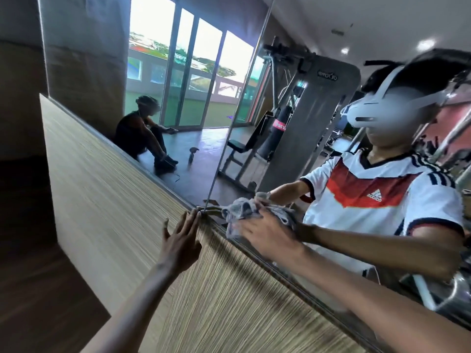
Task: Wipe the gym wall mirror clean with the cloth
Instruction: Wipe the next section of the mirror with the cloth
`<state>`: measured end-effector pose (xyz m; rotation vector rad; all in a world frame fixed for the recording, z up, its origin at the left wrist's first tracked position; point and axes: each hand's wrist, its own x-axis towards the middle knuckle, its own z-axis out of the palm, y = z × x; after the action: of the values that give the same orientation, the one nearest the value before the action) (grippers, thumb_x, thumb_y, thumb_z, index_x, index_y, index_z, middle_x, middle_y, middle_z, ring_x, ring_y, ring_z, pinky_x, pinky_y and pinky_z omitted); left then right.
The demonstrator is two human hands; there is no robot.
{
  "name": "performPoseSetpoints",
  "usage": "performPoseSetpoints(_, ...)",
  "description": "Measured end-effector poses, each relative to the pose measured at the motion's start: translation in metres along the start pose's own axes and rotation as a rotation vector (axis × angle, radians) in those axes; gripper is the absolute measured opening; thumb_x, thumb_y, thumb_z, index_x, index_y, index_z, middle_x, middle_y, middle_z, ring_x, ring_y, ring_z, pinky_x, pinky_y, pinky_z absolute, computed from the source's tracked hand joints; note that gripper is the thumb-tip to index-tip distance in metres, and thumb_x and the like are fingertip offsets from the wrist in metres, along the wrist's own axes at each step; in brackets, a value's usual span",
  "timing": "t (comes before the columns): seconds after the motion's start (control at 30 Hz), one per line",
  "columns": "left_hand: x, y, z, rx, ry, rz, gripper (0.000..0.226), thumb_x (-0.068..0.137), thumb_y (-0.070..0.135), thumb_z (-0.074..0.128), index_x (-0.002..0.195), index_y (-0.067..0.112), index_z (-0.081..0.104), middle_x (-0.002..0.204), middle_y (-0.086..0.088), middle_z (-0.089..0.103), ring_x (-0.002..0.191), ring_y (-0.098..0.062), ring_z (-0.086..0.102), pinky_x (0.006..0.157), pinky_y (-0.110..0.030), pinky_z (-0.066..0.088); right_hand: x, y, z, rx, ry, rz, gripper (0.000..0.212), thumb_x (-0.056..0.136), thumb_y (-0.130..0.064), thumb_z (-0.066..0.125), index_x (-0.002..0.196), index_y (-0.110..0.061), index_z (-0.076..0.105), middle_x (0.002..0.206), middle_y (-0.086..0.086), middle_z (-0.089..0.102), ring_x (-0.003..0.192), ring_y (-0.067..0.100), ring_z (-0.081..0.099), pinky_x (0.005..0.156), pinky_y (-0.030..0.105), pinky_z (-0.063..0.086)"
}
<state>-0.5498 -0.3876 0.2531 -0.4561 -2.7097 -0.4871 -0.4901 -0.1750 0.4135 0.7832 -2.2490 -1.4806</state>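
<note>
Cloth against wall mirror

A large frameless glass wall mirror, made of panels meeting at a thin vertical seam, stands above a striped wood-grain lower wall and reflects gym machines and windows. A crumpled pale grey cloth is pressed flat against the glass at its bottom edge, just right of the seam. Blur seemingly hides any smears.

Gym interior, big wall mirror w/ reflected cable weight machine, bench, hanging punch bag, glass sliding doors to outdoors, wood-look wall panel below
</note>
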Motion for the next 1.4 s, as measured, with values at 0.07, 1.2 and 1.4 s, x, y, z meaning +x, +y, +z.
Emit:
performPoseSetpoints(0.07, 0.001, 0.002, 0.003, -0.021, -0.014, -0.018, 0.088, 0.072, 0.033, 0.058, 0.154, 0.01, 0.033, 0.16, -0.006, 0.028, 0.141, -0.029, 0.041, 0.11, -0.058, 0.008, 0.006, 0.026, -0.002, 0.012, 0.055, 0.138, 0.063, 0.076, -0.028, 0.079, 0.136, -0.02, 0.061, 0.133, -0.008, 0.064, 0.121, 0.011, 0.061, 0.115, 0.043, 0.014)
performPoseSetpoints(1.2, -0.029, 0.045, 0.001, -0.458, -0.075, -0.119, 0.088, 0.093, 0.019, 0.048, 0.148, 0.016, -0.021, 0.163, 0.002, -0.012, 0.148, -0.021, 0.032, 0.103, -0.038, 0.041, -0.048, -0.036, 0.025, 0.325, 0.091, 0.203, 0.054, 0.072, -0.021, 0.078, 0.125, -0.018, 0.07, 0.124, -0.008, 0.069, 0.104, 0.007, 0.067, 0.115, 0.046, 0.02)
performPoseSetpoints(1.4, -0.035, 0.072, 0.01, -0.466, -0.048, -0.179, 0.086, 0.098, 0.014, 0.048, 0.15, 0.028, -0.019, 0.165, 0.004, -0.01, 0.116, -0.027, 0.063, 0.1, -0.036, 0.045, 0.008, -0.036, 0.001, 0.289, 0.017, 0.314, 0.059, 0.085, -0.031, 0.051, 0.143, -0.022, 0.055, 0.144, -0.01, 0.055, 0.121, 0.003, 0.058, 0.105, 0.041, 0.02)
